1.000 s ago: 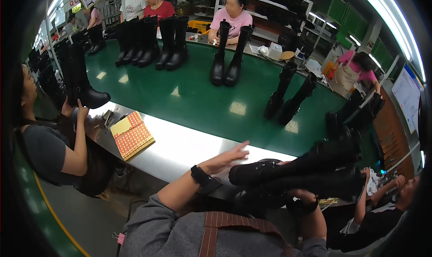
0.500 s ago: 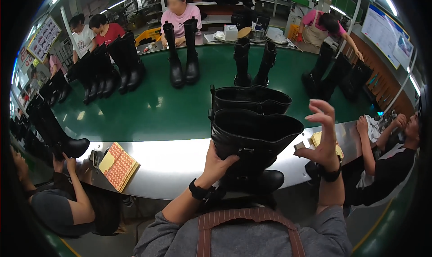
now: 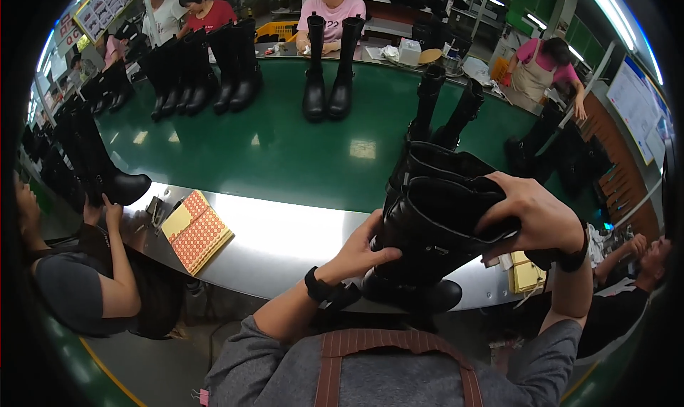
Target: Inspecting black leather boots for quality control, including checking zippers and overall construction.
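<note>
In front of me a black boot [image 3: 420,254] stands at the inner edge of the metal strip, its wide shaft opening facing up and a small buckle on its side. My left hand [image 3: 360,254] grips the left side of the shaft, thumb toward me. At the right of the opening, my right hand [image 3: 538,211] holds the rim, fingers reaching into the shaft and thumb outside. Just beyond, close against this boot, is a second black boot [image 3: 445,153]; its lower part is hidden.
A green conveyor [image 3: 249,165] carries several pairs of boots. On the metal ledge [image 3: 285,243] lies a red-and-yellow patterned pad [image 3: 199,232]; a yellow pad [image 3: 527,275] is at right. A co-worker at left holds a boot [image 3: 107,165]. Other people stand across the conveyor.
My right hand, raised and apart from the boot before, has come down onto its rim. The view has shifted, and boots on the conveyor appear elsewhere in it.
</note>
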`<state>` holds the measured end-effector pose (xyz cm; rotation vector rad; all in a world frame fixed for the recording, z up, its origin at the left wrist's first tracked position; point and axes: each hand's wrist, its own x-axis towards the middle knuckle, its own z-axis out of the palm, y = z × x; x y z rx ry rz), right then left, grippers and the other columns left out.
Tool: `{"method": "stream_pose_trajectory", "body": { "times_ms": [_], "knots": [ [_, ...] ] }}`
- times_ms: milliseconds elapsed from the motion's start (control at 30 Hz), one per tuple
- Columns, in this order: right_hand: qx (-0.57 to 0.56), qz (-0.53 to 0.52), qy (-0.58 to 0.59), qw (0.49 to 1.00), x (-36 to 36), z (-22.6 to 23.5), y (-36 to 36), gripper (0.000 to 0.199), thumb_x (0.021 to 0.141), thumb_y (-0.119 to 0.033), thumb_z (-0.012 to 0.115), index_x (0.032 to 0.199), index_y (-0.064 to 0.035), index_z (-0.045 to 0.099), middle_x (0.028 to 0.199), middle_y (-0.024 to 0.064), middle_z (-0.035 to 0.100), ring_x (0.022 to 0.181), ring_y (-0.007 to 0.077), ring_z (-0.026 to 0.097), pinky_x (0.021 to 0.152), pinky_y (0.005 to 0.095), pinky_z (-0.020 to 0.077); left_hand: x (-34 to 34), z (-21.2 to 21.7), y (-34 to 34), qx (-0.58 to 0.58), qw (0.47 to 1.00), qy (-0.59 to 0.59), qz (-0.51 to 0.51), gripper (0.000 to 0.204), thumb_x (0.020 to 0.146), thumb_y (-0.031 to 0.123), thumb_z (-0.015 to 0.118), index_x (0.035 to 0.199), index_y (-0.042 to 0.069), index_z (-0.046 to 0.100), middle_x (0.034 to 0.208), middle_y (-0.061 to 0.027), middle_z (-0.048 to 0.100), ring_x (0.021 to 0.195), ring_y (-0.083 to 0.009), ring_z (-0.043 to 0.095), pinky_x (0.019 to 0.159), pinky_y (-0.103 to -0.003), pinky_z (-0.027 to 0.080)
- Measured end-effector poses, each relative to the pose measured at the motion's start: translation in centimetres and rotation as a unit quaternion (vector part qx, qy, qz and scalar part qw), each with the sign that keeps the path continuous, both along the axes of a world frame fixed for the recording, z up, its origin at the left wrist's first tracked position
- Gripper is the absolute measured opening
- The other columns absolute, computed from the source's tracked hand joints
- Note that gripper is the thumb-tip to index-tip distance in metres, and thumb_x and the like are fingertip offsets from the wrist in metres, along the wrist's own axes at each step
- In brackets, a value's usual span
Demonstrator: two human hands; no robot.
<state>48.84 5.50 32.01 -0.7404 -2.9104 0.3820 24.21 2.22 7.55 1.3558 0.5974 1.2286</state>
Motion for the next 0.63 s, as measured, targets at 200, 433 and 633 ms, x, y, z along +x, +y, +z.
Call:
{"method": "stream_pose_trajectory", "body": {
  "times_ms": [200, 433, 633],
  "knots": [
    [-0.067, -0.029, 0.100, 0.992, -4.0, -1.3, 1.7, 0.019, 0.073, -0.014, 0.078, 0.083, 0.0012, 0.070, 0.071, 0.0164, 0.064, 0.063, 0.0320, 0.060, 0.060, 0.0335, 0.0474, -7.2, -3.0, 4.9, -0.114, 0.966, -0.165, 0.166, 0.056, 0.098, 0.046, 0.039, 0.133, 0.003, 0.041, 0.113, -0.0100, 0.054, 0.105, -0.0205, 0.054, 0.092, -0.035, 0.043],
    [0.000, -0.178, 0.124, 0.976, -8.8, -1.4, 10.7, 0.043, 0.077, -0.038, 0.074, 0.073, 0.0051, 0.068, 0.049, 0.0057, 0.053, 0.046, 0.0091, 0.048, 0.046, 0.0298, 0.0398, -14.0, -8.8, 6.0, -0.251, 0.814, -0.327, 0.411, 0.037, 0.097, 0.037, 0.046, 0.110, 0.003, 0.053, 0.082, -0.0045, 0.053, 0.075, -0.0145, 0.053, 0.074, -0.032, 0.048],
    [0.252, -0.262, 0.056, 0.930, -15.6, -4.5, 22.5, 0.050, 0.077, -0.045, 0.069, 0.086, 0.0040, 0.068, 0.069, 0.0206, 0.066, 0.067, 0.0287, 0.068, 0.063, 0.0390, 0.0515, -14.7, -10.8, 6.8, -0.226, 0.827, -0.278, 0.434, 0.033, 0.096, 0.034, 0.049, 0.106, 0.003, 0.054, 0.077, -0.0042, 0.052, 0.069, -0.0157, 0.052, 0.069, -0.033, 0.049]
  ]
}}
